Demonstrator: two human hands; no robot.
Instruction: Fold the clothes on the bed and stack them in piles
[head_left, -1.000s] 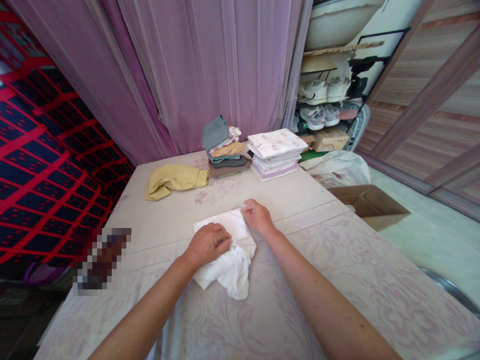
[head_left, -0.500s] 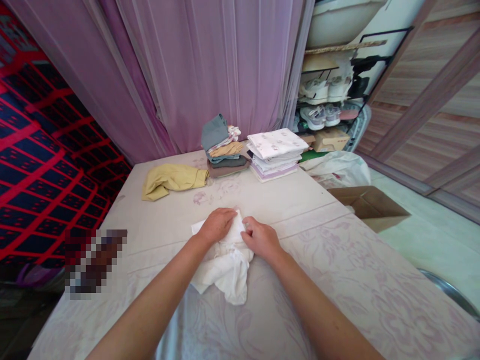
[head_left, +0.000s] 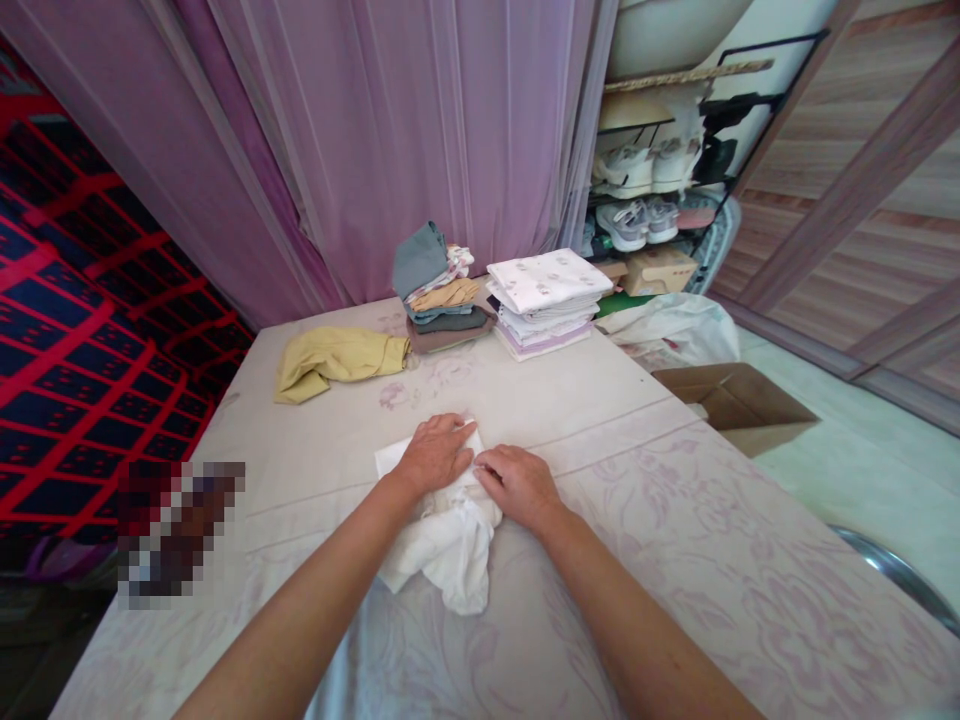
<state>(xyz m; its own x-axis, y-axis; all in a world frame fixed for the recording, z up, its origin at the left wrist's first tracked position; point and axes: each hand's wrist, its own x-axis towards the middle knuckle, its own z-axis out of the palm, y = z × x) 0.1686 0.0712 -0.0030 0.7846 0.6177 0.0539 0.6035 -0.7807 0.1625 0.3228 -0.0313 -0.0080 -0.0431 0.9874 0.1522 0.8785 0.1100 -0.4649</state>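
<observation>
A white cloth (head_left: 446, 550), perhaps a garment, lies crumpled on the patterned bed cover (head_left: 600, 600). Its far part is flattened, while the near part is bunched in loose folds. My left hand (head_left: 437, 455) rests palm down on the flattened part, fingers extended and thumb apart. Just to its right, my right hand (head_left: 519, 485) has thumb and fingers pinched at the cloth's right edge; its fingertips are partly hidden. Beyond both hands lies a loosely folded yellow garment (head_left: 341, 362).
Folded dark and coloured clothes (head_left: 439, 305) are stacked at the bed's far edge, beside a pile of white printed fabric (head_left: 551, 300). A purple curtain (head_left: 420, 130) hangs behind. On the floor at right stand an open cardboard box (head_left: 735, 405) and a shoe rack (head_left: 649, 190).
My left thumb has spread further out across the cloth. My right hand has shifted slightly down and left along its edge. The whole view has moved a little.
</observation>
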